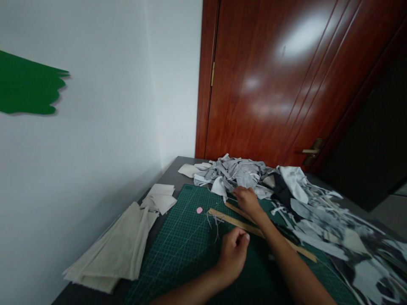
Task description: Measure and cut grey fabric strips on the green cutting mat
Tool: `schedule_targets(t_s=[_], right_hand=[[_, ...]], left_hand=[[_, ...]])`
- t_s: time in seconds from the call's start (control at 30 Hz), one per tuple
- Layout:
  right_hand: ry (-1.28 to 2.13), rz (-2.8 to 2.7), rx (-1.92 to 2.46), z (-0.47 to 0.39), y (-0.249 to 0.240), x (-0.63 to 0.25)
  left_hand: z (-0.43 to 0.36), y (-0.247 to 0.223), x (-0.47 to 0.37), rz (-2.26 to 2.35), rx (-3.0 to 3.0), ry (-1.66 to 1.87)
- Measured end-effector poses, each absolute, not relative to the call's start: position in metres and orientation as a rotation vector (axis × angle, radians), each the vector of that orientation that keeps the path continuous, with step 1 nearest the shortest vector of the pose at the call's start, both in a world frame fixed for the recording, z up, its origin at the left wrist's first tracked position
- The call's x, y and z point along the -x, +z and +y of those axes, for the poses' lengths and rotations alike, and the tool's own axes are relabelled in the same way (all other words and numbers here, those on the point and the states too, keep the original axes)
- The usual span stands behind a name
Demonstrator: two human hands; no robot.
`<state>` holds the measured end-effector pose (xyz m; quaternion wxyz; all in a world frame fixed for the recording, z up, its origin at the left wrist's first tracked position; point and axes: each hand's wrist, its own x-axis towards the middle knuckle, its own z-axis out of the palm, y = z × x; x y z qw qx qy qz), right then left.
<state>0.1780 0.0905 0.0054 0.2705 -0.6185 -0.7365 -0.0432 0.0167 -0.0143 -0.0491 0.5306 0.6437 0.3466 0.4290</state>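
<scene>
The left hand [233,252] curls over the green cutting mat [171,241]; whether it pinches anything, I cannot tell. Just beyond it lies a flat wooden strip [230,219], long axis running from far left to near right beneath the right forearm [281,252]. Farther out, the right hand [248,200] bends down, grip unclear, nearer the grey fabric scraps [238,170] heaped just past it.

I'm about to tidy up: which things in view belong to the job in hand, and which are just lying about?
Probably in the job, being nearest the hands: green cutting mat, long tan strip, grey scrap heap by the right hand.

Probably just lying about, touched by neither hand: pink piece, pale cloth stack at left.
</scene>
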Motion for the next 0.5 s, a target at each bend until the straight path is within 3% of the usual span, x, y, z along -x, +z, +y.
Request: schedule_targets(t_s=[0.33,0.5], right_hand=[[-0.08,-1.791,1.243,0.044,0.08,-0.169],[0.212,-1.708,0.959,-0.014,0.114,-0.172]], left_hand=[[-0.011,-0.048,-0.014,0.813,-1.422,1.264],[0.01,-0.031,-0.005,0.893,-1.472,1.473]])
